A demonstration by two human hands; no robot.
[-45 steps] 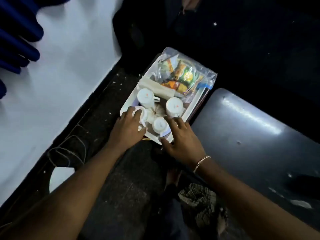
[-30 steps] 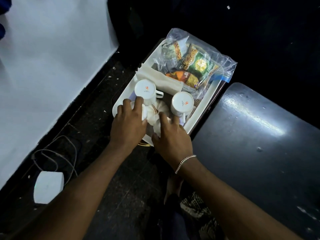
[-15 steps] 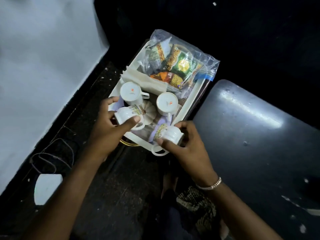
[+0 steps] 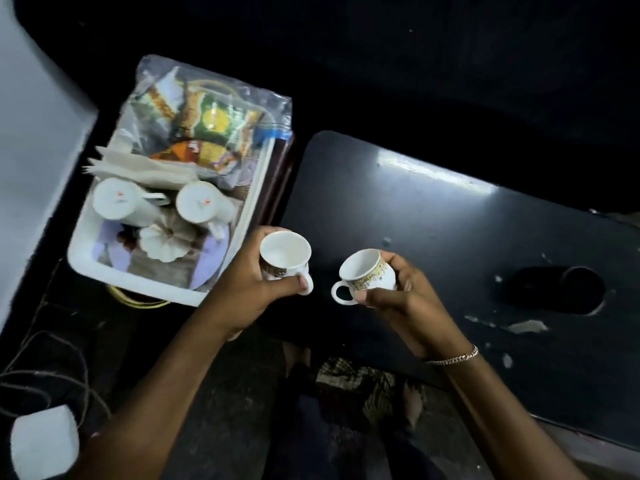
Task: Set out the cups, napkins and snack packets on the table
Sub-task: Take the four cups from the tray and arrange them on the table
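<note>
Over the dark table, both hands grip patterned cups; base marks on the tray's cups are unreadable.

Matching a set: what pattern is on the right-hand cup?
White cup with a yellow-and-dark printed band outside; head view.

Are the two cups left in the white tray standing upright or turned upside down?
Upside down. Both cups in the tray show flat white bases with a small red mark facing up, not open mouths.
</note>
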